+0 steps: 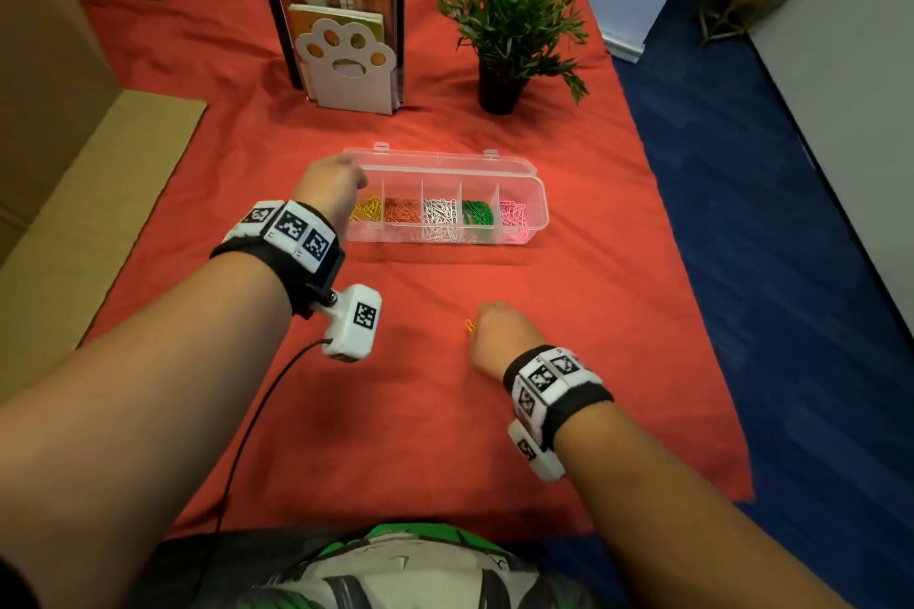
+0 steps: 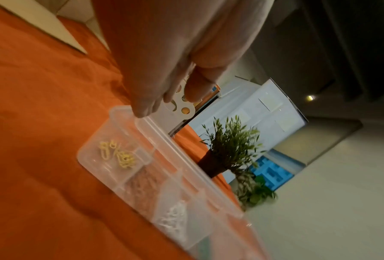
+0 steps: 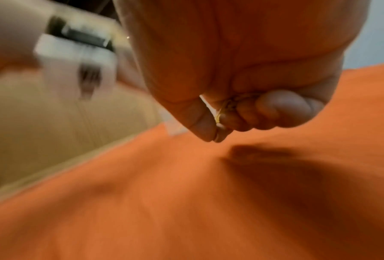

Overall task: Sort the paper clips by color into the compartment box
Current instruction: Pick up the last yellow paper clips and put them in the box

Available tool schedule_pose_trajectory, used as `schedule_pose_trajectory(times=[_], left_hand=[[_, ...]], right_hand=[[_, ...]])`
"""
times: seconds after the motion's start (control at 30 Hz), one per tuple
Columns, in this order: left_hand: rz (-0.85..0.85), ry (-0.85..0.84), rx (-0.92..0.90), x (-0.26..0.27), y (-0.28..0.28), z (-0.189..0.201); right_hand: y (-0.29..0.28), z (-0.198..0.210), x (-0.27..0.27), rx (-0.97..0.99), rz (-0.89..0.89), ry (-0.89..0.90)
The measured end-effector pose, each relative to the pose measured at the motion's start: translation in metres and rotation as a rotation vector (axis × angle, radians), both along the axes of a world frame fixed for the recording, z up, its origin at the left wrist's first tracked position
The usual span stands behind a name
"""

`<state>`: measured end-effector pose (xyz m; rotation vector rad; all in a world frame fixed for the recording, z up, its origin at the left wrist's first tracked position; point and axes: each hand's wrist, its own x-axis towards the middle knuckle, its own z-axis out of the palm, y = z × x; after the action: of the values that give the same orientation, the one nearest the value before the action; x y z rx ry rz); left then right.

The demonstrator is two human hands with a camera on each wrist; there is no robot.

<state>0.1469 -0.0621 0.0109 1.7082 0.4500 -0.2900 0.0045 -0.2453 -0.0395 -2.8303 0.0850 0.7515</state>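
Red cloth (image 1: 435,410) under compartment box (image 1: 536,218), blue floor (image 1: 742,213) alongside.

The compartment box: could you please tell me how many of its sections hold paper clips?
5, left to right in the compartment box: yellow, orange, white, green, pink. The left hand may hide more.

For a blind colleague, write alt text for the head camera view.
The right hand pinches a yellow paper clip above a red cloth, while the left hand rests at the end of a clear compartment box holding clips sorted by color.
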Motion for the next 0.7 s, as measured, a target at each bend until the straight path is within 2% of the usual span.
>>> schedule_pose_trajectory(times=[0.1,0.13,0.17,0.3,0.4,0.57,0.7], left_hand=[[-0.015,-0.164,0.465,-0.011,0.013,-0.015],[-0.045,-0.187,0.556,-0.014,0.019,-0.019],[-0.087,-0.179,0.572,-0.016,0.024,-0.025],[-0.142,-0.182,0.426,-0.018,0.036,-0.036],[-0.114,-0.194,0.409,-0.017,0.038,-0.037],[-0.048,-0.132,0.297,-0.011,0.041,-0.045],[-0.001,-0.083,0.185,-0.008,0.042,-0.048]], right_hand=[[-0.001,0.018,0.019,0.278,-0.206,0.046],[0.001,0.025,0.027,0.394,-0.281,0.045],[0.003,0.033,0.036,0.499,-0.338,0.033],[0.025,0.06,0.075,0.911,-0.583,-0.003],[0.052,0.073,0.106,1.117,-0.616,0.021],[0.097,0.069,0.142,1.112,-0.664,0.093],[0.097,0.061,0.151,0.997,-0.528,0.147]])
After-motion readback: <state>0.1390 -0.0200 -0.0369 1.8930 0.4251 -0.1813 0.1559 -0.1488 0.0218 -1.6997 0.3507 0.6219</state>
